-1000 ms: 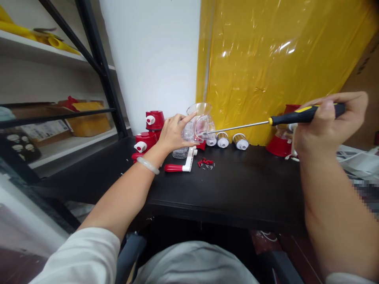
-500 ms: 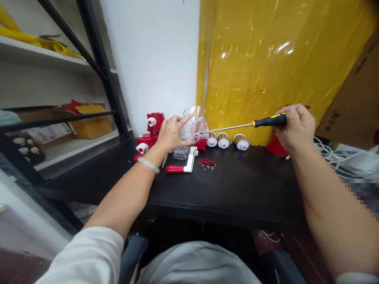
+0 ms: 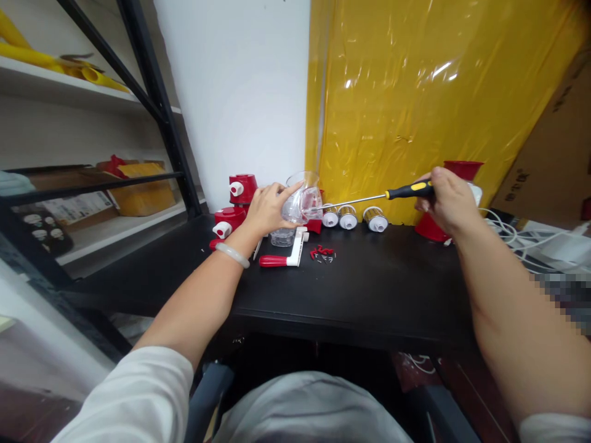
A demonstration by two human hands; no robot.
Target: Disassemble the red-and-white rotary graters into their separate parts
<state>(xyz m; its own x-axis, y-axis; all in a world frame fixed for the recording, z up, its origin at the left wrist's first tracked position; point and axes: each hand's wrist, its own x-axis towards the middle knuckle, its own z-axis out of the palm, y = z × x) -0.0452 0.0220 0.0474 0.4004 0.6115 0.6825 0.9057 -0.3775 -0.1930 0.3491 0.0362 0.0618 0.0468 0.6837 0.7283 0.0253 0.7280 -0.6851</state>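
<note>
My left hand [image 3: 270, 208] is closed around a clear plastic hopper-like part [image 3: 308, 195], tilted above the black table. In my right hand [image 3: 446, 200] is the black and yellow handle of a long screwdriver [image 3: 410, 189]. Its shaft points left, and the tip is at or inside the clear part's opening; exact contact cannot be made out. Below the clear part lies a white crank with a red handle [image 3: 277, 261]. Small red pieces [image 3: 322, 251] and several tiny screws [image 3: 327, 259] lie to the crank's right. Another clear piece [image 3: 282, 237] is under my left hand.
Red housings with white knobs [image 3: 242, 189] are stacked at the left back. Several white-ended metal drums [image 3: 375, 219] lie along the yellow-covered wall. A red funnel-shaped base [image 3: 430, 228] and white cables [image 3: 512, 237] are at the right. A black-framed shelf [image 3: 166, 123] borders the table's left.
My right hand and the screwdriver have shifted slightly left, with the handle a little lower. The clear part is slightly lower and tilted a bit differently in my left hand.
</note>
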